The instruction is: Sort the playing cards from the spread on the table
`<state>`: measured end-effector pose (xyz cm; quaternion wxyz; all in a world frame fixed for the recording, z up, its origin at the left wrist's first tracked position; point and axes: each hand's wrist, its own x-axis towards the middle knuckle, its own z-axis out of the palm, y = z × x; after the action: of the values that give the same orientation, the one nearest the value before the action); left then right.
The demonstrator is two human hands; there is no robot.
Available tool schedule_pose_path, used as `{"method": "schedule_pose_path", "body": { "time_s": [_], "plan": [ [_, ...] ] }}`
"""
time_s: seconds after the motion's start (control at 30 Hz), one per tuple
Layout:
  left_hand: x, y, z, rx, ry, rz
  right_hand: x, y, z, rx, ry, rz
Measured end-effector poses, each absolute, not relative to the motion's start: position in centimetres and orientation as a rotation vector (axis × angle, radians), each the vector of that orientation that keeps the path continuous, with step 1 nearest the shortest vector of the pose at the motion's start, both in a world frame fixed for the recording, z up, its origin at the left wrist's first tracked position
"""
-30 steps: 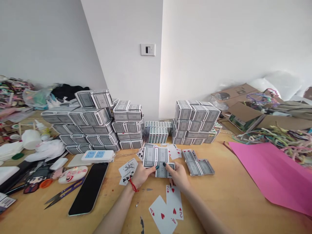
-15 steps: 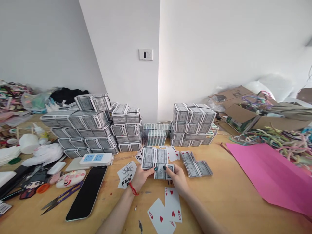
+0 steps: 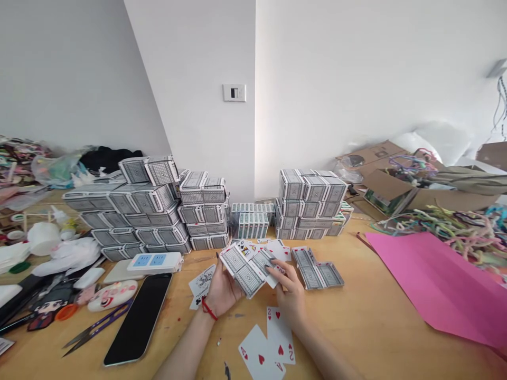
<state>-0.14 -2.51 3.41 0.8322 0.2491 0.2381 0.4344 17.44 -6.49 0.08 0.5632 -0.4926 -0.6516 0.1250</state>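
My left hand (image 3: 224, 287) cups a folded playing-card piece (image 3: 249, 274) from the left, its grey patterned backs facing me. On the right side, the fingers of my right hand (image 3: 291, 290) are closed on the piece's edge, where a white card corner sticks out. A similar card piece (image 3: 317, 268) lies just right of my hands. Below them, an ace of hearts (image 3: 259, 353) and a two of hearts (image 3: 280, 338) lie face up. A joker card (image 3: 202, 282) sits left of my left wrist, and more loose cards (image 3: 278, 249) lie behind the held piece.
Stacked card blocks (image 3: 134, 200) stand at the back left, with another stack (image 3: 312, 203) at the back right. Between them are card packs (image 3: 252, 225). A phone (image 3: 138, 319), scissors (image 3: 97, 327) and a power strip (image 3: 156, 261) lie left; pink paper (image 3: 435, 285) lies right.
The held card piece has turned and tilted. My left hand has opened under it with the palm more upward, and my right fingers have shifted on its right edge.
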Motion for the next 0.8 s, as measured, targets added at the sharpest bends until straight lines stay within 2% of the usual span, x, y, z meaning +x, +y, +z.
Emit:
{"method": "schedule_pose_path", "body": {
  "time_s": [0.27, 0.4, 0.6, 0.8],
  "plan": [
    [-0.6, -2.7, 3.7, 0.577, 0.514, 0.867, 17.5, -6.6, 0.7, -1.153, -1.515, 0.443],
    [-0.4, -2.4, 2.2, 0.629, 0.696, 0.937, 17.4, -6.5, 0.8, -1.079, -1.209, 0.707],
    [-0.1, -2.1, 1.8, 0.678, 0.803, 1.047, 17.6, -6.2, 1.3, -0.94, -0.951, 1.32],
    [0.4, -2.4, 2.2, 0.712, 0.833, 1.078, 17.8, -6.3, 1.7, -0.89, -0.996, 1.438]
  ]
}}
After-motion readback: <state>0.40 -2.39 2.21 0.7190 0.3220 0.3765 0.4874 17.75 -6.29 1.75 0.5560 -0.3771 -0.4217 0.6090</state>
